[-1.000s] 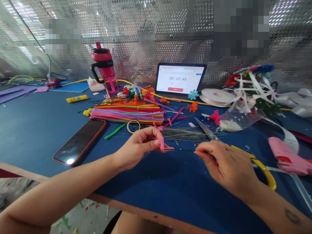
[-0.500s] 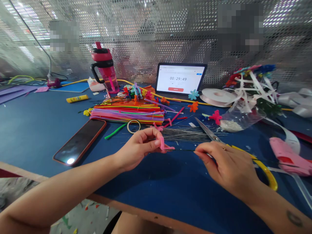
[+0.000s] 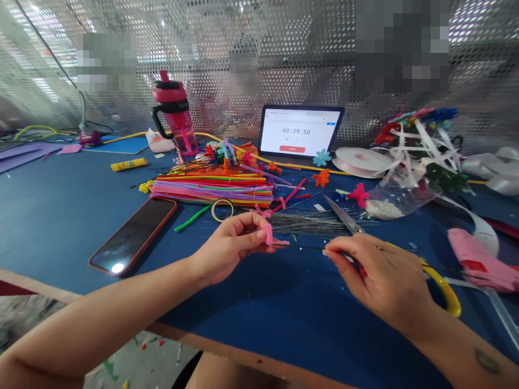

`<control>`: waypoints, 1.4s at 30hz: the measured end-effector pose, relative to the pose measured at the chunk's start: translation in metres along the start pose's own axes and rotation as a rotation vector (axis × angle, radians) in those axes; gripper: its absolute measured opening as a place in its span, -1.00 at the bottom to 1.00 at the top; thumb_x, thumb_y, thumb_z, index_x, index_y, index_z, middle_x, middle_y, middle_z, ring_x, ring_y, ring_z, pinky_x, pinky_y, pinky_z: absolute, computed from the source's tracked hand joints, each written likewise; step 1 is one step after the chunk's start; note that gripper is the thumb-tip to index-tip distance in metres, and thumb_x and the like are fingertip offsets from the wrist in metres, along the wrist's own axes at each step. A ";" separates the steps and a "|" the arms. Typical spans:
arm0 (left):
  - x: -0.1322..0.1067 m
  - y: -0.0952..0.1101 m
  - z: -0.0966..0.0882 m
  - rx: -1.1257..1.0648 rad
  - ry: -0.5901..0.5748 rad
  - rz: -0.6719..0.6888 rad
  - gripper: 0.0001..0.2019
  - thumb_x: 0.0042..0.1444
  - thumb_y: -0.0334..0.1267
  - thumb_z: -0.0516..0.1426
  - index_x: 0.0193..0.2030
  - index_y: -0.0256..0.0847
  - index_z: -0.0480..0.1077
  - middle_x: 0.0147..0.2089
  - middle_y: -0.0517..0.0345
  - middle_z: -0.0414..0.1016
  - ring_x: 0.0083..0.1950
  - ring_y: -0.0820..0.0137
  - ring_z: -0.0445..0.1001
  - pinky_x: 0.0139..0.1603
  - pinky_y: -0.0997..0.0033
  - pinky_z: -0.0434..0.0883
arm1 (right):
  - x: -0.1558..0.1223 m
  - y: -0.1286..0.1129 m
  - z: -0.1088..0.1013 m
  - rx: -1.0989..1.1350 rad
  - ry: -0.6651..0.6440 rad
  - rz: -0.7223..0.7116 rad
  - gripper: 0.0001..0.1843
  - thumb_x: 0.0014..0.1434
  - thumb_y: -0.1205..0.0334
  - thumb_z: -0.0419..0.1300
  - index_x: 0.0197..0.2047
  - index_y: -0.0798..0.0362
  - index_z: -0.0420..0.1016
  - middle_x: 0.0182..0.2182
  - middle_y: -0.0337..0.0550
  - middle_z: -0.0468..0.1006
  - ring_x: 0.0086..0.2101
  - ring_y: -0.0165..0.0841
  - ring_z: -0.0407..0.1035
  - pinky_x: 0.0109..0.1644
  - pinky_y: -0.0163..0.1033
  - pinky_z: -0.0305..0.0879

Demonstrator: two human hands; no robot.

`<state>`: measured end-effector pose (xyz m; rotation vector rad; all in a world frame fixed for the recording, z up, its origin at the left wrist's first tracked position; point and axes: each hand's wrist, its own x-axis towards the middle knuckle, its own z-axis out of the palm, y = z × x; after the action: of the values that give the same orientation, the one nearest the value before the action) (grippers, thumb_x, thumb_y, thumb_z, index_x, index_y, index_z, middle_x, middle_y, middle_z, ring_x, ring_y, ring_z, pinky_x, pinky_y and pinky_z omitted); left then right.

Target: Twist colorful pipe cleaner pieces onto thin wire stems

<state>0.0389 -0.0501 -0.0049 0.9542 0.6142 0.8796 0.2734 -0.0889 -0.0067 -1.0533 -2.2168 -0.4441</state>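
Note:
My left hand (image 3: 231, 246) is closed in a pinch on a small pink pipe-cleaner flower (image 3: 271, 238) above the blue table (image 3: 60, 216). A thin dark wire (image 3: 304, 248) runs from the flower to my right hand (image 3: 381, 275), whose thumb and forefinger pinch its other end. Both hands hover just above the table's front middle. Behind them lies a bundle of thin grey wires (image 3: 308, 222). Scissors with yellow handles (image 3: 440, 281) lie under and beyond my right hand.
A stack of coloured pipe cleaners (image 3: 211, 186), a phone (image 3: 133, 235), a pink bottle (image 3: 174, 113) and a tablet (image 3: 299, 131) with a timer stand further back. A ribbon spool (image 3: 359, 160), a plastic bag (image 3: 399, 197) and a pink glue gun (image 3: 478, 262) sit right. The table's wooden edge (image 3: 243, 354) is near me.
Both hands have stayed almost in place, with small finger shifts on the flower and wire. The tablet's timer went from 00:29:49 to 00:29:50.

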 end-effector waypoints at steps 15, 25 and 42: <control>-0.001 -0.001 0.003 -0.091 -0.018 -0.050 -0.90 0.01 -0.39 0.19 -0.32 -0.32 0.35 -0.36 0.17 0.38 -0.24 0.41 0.52 -0.24 0.56 0.45 | 0.001 -0.001 0.000 -0.027 0.011 0.003 -0.86 0.12 0.36 0.15 -0.21 0.02 0.41 -0.49 -0.29 0.53 -0.47 -0.45 0.38 -0.35 -0.33 0.20; -0.001 -0.004 0.000 -0.030 -0.045 -0.030 -0.91 0.06 -0.38 0.15 -0.31 -0.33 0.30 -0.30 0.08 0.43 -0.27 0.43 0.52 -0.28 0.58 0.43 | 0.000 0.000 0.000 -0.023 -0.018 0.016 -0.86 0.12 0.36 0.14 -0.21 0.01 0.40 -0.49 -0.29 0.52 -0.46 -0.44 0.40 -0.36 -0.33 0.18; -0.002 -0.003 0.000 -0.082 -0.031 -0.090 -0.89 0.06 -0.36 0.16 -0.30 -0.31 0.29 -0.35 0.05 0.52 -0.33 0.46 0.54 -0.33 0.63 0.44 | -0.001 -0.001 0.003 -0.002 -0.008 0.010 -0.88 0.12 0.35 0.15 -0.23 0.03 0.39 -0.47 -0.28 0.53 -0.48 -0.46 0.38 -0.40 -0.35 0.19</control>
<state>0.0392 -0.0529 -0.0077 0.8589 0.5860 0.8025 0.2717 -0.0882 -0.0097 -1.0692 -2.2178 -0.4387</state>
